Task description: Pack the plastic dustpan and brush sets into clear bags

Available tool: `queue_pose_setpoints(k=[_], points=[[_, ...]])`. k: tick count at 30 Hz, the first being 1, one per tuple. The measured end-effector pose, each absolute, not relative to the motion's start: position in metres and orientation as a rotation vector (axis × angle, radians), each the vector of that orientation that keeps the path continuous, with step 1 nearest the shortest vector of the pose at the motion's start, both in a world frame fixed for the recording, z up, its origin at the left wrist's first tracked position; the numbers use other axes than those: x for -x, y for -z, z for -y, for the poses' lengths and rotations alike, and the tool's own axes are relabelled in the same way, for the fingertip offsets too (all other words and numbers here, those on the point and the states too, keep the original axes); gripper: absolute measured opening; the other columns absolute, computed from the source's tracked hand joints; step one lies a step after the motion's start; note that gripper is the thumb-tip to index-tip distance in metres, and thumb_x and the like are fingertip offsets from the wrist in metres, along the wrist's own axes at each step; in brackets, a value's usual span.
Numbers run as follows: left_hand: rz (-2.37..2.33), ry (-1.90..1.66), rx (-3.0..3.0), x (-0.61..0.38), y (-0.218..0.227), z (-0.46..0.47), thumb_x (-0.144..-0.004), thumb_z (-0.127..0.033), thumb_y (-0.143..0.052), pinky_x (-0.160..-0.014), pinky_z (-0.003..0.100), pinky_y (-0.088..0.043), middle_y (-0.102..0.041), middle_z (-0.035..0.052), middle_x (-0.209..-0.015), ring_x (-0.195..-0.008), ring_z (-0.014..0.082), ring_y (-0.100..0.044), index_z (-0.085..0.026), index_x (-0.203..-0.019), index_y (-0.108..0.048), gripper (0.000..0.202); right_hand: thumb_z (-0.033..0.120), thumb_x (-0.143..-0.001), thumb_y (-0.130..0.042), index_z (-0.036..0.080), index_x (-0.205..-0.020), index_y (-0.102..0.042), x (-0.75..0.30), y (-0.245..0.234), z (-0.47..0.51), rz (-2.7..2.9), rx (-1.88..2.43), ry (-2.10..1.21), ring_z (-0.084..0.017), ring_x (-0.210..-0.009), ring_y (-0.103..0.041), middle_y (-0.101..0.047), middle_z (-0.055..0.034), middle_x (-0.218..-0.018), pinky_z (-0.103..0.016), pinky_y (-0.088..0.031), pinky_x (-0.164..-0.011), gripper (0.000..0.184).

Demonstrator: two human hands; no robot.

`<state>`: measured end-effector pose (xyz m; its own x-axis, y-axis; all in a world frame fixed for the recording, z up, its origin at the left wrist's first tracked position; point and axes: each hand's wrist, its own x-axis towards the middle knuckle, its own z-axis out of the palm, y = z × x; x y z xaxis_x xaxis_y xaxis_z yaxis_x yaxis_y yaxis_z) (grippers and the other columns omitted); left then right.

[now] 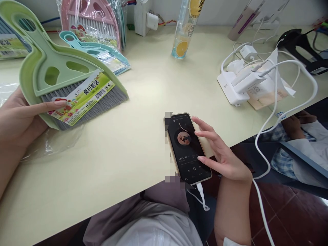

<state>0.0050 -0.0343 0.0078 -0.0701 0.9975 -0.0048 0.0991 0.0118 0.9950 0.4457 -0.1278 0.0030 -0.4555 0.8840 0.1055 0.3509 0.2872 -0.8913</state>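
Note:
My left hand [28, 109] grips a green dustpan and brush set [69, 61] at the left, its thumb pressed across the printed label [84, 97] over the grey bristles. The set is tilted, its handle pointing to the upper left. At the table's front edge lies a smartphone [189, 150] with a dark music player screen. Spread fingers of my right hand [217, 150] rest at the phone's right edge, the thumb over the lower part of its screen. A white charging cable [201, 194] is plugged into the phone's bottom end.
Wrapped pink [89, 20] and blue [102, 54] dustpan sets stand at the back left. A lemon-printed bottle [183, 37] is at the back. On the right, a white power strip [230, 89] carries chargers and looping cables near a black scanner-like device [299, 48]. Another person's hand [292, 124] shows at far right.

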Motion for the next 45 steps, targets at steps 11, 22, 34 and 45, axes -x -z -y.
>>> queue_pose_setpoints(k=[11,22,34,45], points=[[-1.37,-1.218,-1.226,-0.0056,-0.0068,0.0335,-0.061,-0.01,-0.082,-0.088,0.043,-0.064,-0.065,0.0021,-0.126,-0.124,0.0366,-0.056,-0.033,-0.137,-0.048,0.086,0.041,-0.09,-0.058,0.043,-0.137,-0.045,-0.4458,0.0,0.1286,1.871,1.132,-1.119,-0.026,-0.153,-0.01,-0.026,0.0112,-0.161,-0.056,-0.011,-0.126,0.048],[-1.347,-1.203,-1.209,-0.0069,-0.0085,0.0344,-0.065,-0.011,-0.083,-0.08,0.036,-0.067,-0.064,0.0032,-0.129,-0.123,0.0343,-0.058,-0.035,-0.142,-0.042,0.091,0.041,-0.092,-0.054,0.042,-0.137,-0.045,-0.4452,-0.0002,0.1279,1.849,1.117,-1.15,-0.025,-0.153,-0.012,-0.027,0.0107,-0.161,-0.055,-0.015,-0.126,0.046],[-1.339,-1.192,-1.238,-0.0037,-0.0068,0.0337,-0.067,-0.013,-0.082,-0.079,0.033,-0.066,-0.063,0.0061,-0.129,-0.121,0.0335,-0.06,-0.025,-0.125,-0.063,0.062,0.034,-0.092,-0.057,0.041,-0.137,-0.046,-0.4444,-0.0008,0.1277,1.833,1.04,-1.199,-0.026,-0.153,-0.012,-0.027,0.0092,-0.161,-0.054,-0.015,-0.125,0.047],[-1.315,-1.193,-1.23,-0.0022,-0.005,0.0329,-0.068,-0.011,-0.081,-0.078,0.033,-0.066,-0.063,0.0065,-0.129,-0.12,0.0324,-0.06,-0.026,-0.131,-0.058,0.069,0.031,-0.091,-0.058,0.042,-0.137,-0.047,-0.4442,-0.0026,0.1282,1.812,1.043,-1.195,-0.025,-0.152,-0.015,-0.031,0.0095,-0.16,-0.052,-0.013,-0.126,0.049]])
